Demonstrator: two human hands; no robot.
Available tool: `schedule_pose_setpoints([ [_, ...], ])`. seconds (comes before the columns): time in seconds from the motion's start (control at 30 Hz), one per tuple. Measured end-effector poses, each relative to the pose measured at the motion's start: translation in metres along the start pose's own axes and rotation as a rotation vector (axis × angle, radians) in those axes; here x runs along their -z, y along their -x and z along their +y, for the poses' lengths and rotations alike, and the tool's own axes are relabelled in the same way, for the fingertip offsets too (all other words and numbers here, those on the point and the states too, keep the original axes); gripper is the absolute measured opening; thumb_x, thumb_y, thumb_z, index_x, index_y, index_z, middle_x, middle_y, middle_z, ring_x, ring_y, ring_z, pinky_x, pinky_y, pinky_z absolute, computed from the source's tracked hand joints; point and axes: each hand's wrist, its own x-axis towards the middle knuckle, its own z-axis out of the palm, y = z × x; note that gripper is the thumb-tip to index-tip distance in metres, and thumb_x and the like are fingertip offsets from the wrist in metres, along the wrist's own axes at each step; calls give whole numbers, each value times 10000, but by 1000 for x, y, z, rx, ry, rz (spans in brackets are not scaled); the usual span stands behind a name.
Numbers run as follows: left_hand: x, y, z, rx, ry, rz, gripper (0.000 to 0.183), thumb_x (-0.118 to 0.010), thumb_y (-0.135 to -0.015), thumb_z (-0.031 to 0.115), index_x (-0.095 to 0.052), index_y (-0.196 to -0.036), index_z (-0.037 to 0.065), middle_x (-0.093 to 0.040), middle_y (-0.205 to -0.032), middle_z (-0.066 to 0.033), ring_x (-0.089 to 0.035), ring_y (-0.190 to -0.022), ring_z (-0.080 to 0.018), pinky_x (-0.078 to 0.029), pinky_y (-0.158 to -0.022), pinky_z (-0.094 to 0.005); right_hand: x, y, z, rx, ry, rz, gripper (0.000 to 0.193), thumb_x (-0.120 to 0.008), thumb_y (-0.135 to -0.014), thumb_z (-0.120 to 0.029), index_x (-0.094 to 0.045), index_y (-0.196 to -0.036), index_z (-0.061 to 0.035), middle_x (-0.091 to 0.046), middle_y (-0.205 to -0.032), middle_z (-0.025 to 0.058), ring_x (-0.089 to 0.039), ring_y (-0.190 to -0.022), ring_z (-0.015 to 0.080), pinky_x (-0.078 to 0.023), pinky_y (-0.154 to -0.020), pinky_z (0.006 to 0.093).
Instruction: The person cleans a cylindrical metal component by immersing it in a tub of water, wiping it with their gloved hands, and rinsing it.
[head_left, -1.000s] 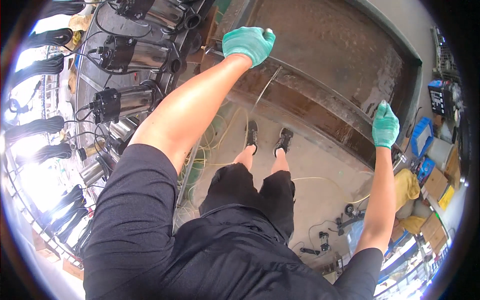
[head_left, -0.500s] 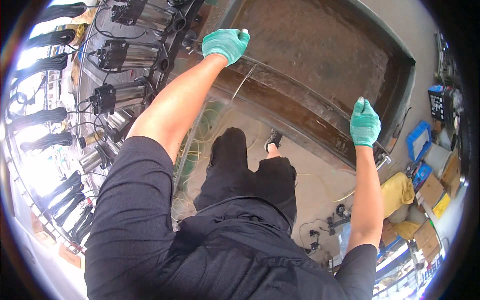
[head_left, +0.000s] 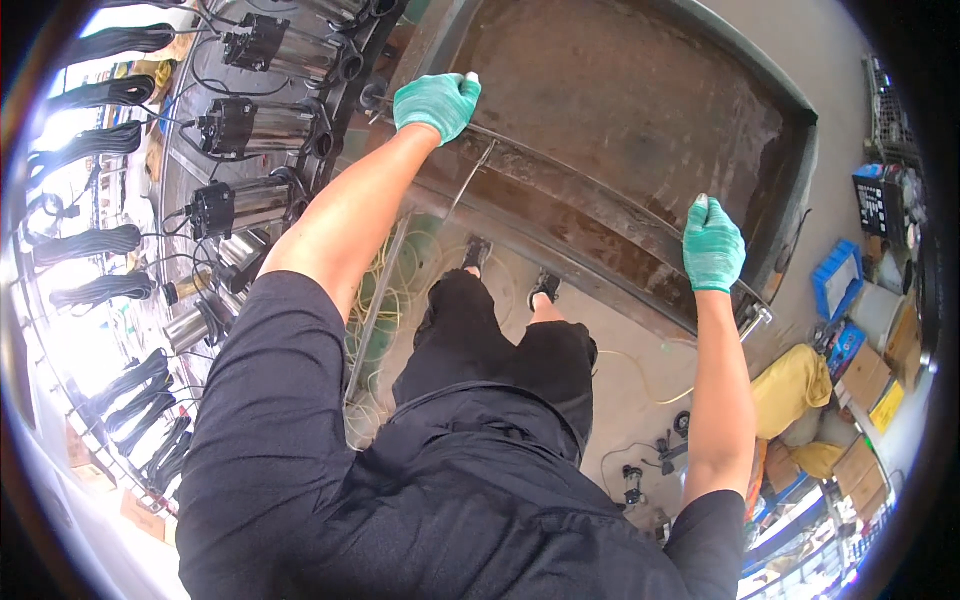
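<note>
Brown, stained metal forms the tank, the biggest thing about, which stands ahead of the person with its shallow inside facing up and its raised edges bending with the lens. To the left, a dark table runs alongside. The person looks down past a black shirt and black shorts, both arms stretched forward.

Long and thin, the bar slants across the near side of the tank, from beyond the left hand, down and rightward, to beyond the right one. On the right sits a slumped yellow bag, well apart from the tank.

Black and silver pumps lie in a row on the table, and looped black cables hang beyond them at the far left. Thin yellowish hose lies in loose loops below the left forearm. A blue tray lies above the bag.

Both hands wear green gloves. The left hand is curled into a fist around the bar near its left end; the right hand is closed around it near the other. The undersides of both grips are hidden. Between them, nearer the left, a slim rod slopes down from the bar. Smallest are the dark shoes, set apart below the tank.
</note>
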Motion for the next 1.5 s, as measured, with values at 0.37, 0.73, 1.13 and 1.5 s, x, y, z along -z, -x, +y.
schedule_pose_setpoints([
  [0.37, -4, 15, -6, -147, 193, 275, 282, -562, -949, 374, -715, -1037, 154, -720, -1035, -132, -664, -1001, -362, -515, -906, -472, 5, -1, -9, -41, -48, -33, 451, -434, -1028, -437, -705, -975, -82, -709, -904, 230, -675, -836, 441, -521, -745, 545],
  [0.73, 75, 220, -268, 468, 775, 1004, 239, -635, -983, 273, -576, -897, 58, -544, -870, -35, -494, -789, -177, -441, -756, -350, -10, 3, 12, -51, -11, -9, 425, -456, -1049, -375, -679, -1036, -14, -710, -987, 227, -672, -910, 418, -520, -792, 497],
  [1.13, 104, 172, -371, -64, 1680, 476, 487, -451, -1082, 421, -627, -856, 27, -669, -939, -109, -629, -982, -191, -483, -899, -350, 2, 95, -207, -117, -764, 36, 258, -586, -1039, -246, -702, -1082, -20, -637, -815, 13, -544, -742, 109, -487, -694, 315],
  [1.5, 171, 222, -211, -178, 1988, 342, 464, -428, -1100, 334, -515, -730, 70, -497, -707, -42, -578, -805, -189, -464, -995, -461, 30, 146, -344, -273, -1488, -883, 560, -523, -987, -95, -364, -1524, -85, -647, -1139, 94, -632, -739, 140, -551, -664, 291],
])
